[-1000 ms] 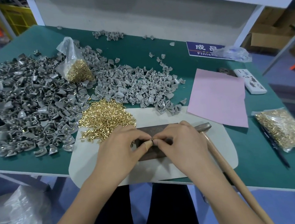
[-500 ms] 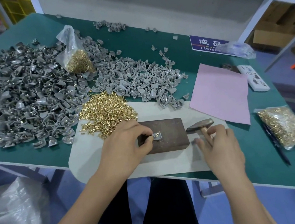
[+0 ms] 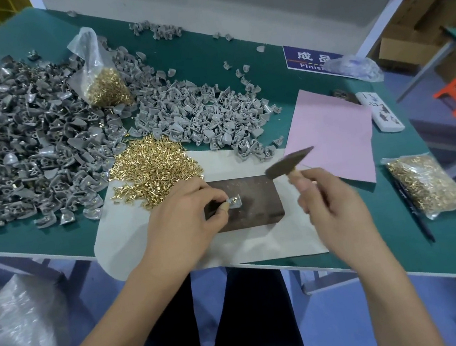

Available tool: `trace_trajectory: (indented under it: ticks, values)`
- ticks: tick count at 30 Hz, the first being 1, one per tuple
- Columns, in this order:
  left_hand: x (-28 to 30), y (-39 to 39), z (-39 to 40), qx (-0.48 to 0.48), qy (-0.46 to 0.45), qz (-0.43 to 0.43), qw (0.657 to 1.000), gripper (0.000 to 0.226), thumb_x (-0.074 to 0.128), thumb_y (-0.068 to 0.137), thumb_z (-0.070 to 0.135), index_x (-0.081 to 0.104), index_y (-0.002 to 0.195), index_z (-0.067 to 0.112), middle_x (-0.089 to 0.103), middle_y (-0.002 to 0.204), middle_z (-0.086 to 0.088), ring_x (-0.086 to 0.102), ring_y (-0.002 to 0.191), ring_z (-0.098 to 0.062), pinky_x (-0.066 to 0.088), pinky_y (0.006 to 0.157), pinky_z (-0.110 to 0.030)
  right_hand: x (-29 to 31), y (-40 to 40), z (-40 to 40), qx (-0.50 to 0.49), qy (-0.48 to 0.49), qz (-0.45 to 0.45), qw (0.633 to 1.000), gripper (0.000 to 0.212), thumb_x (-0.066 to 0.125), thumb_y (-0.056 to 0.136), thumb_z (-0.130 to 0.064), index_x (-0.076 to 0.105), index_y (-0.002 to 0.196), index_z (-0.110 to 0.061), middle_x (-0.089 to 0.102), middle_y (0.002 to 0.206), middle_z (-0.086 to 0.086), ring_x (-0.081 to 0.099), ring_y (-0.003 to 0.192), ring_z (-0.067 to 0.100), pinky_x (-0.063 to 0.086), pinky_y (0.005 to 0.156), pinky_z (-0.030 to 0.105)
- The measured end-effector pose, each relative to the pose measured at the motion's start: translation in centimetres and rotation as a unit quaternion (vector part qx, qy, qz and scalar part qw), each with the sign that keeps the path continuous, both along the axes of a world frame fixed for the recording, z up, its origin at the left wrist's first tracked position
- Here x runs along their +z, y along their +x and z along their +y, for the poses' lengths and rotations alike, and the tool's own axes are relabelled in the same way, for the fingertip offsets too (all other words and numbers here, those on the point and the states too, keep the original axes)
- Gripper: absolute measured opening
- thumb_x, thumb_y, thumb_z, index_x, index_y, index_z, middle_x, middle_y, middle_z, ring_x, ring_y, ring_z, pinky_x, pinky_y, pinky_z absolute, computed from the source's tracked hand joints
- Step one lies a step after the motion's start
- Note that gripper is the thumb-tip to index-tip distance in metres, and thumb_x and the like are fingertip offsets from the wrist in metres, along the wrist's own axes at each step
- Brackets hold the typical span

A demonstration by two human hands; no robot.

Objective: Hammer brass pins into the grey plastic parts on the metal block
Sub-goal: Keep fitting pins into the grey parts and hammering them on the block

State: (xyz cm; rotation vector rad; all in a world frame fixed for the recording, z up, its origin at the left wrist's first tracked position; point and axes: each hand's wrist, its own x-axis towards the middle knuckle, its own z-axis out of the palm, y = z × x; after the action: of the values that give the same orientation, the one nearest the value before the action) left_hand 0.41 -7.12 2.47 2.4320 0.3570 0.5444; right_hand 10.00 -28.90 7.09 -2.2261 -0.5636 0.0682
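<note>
Now you are pinching the grey plastic part [image 3: 234,201] with its brass pin [image 3: 233,200] on the metal block [image 3: 248,199] with your left hand [image 3: 186,221], while your right hand [image 3: 330,206] is gripping the hammer [image 3: 288,162], raised up and right of the pin.

Blue sign [image 3: 311,59] on table: "成品", partly hidden "Finis".

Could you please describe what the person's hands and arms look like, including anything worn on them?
Both the left hand and the right hand are bare, with no gloves, and no rings or watch that this view shows. The forearms are uncovered as far as the bottom edge of the picture, so no sleeves appear. The fingers have short nails.
</note>
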Motion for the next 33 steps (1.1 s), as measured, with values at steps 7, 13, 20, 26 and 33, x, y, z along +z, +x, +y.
trace_trajectory:
  ticks: [7, 13, 20, 26, 33]
  values:
    - [0.0, 0.0, 0.1, -0.007, 0.019, -0.015, 1.000, 0.006, 0.073, 0.083, 0.040, 0.074, 0.087, 0.037, 0.056, 0.085, 0.015, 0.051, 0.083, -0.006, 0.040, 0.053, -0.025, -0.7, -1.9, 2.1, 0.043, -0.079, -0.016, 0.996, 0.025, 0.033, 0.103, -0.060, 0.055, 0.104, -0.049, 0.060, 0.076, -0.015, 0.056, 0.071, 0.013, 0.050, 0.066, 0.041]
    - [0.0, 0.0, 0.1, -0.006, 0.022, -0.025, 0.999, 0.004, 0.075, 0.083, 0.033, 0.077, 0.086, 0.035, 0.059, 0.084, 0.015, 0.056, 0.083, -0.009, 0.038, 0.054, -0.024, -0.9, -3.0, 2.6, 0.018, -0.021, -0.056, 0.998, 0.035, 0.034, 0.104, -0.059, 0.058, 0.125, -0.043, 0.066, 0.081, -0.013, 0.057, 0.068, 0.013, 0.047, 0.062, 0.034]
    - [0.1, 0.1, 0.3, -0.012, 0.050, -0.028, 0.998, 0.006, 0.077, 0.084, 0.037, 0.079, 0.088, 0.033, 0.059, 0.081, 0.015, 0.053, 0.084, -0.015, 0.045, 0.052, -0.032, -1.5, -2.8, 2.2, -0.019, -0.034, -0.105, 0.994, 0.038, 0.032, 0.103, -0.061, 0.052, 0.128, -0.043, 0.061, 0.074, -0.021, 0.053, 0.061, 0.011, 0.046, 0.058, 0.032]
    - [0.1, 0.0, 0.5, -0.019, 0.048, -0.026, 0.998, 0.008, 0.074, 0.085, 0.039, 0.078, 0.092, 0.036, 0.058, 0.082, 0.017, 0.052, 0.085, -0.013, 0.042, 0.052, -0.029, -1.6, -3.6, 2.7, -0.004, -0.077, -0.174, 0.982, 0.033, 0.036, 0.105, -0.052, 0.057, 0.125, -0.036, 0.072, 0.081, -0.013, 0.062, 0.065, 0.016, 0.048, 0.054, 0.031]
    - [0.5, 0.0, 0.6, -0.028, 0.063, -0.016, 0.998, 0.010, 0.074, 0.086, 0.042, 0.078, 0.094, 0.039, 0.058, 0.080, 0.018, 0.049, 0.082, -0.012, 0.040, 0.051, -0.028, -0.6, -3.4, 3.2, 0.014, -0.134, -0.178, 0.975, 0.033, 0.032, 0.104, -0.056, 0.051, 0.125, -0.040, 0.071, 0.074, -0.004, 0.064, 0.064, 0.030, 0.052, 0.053, 0.040]
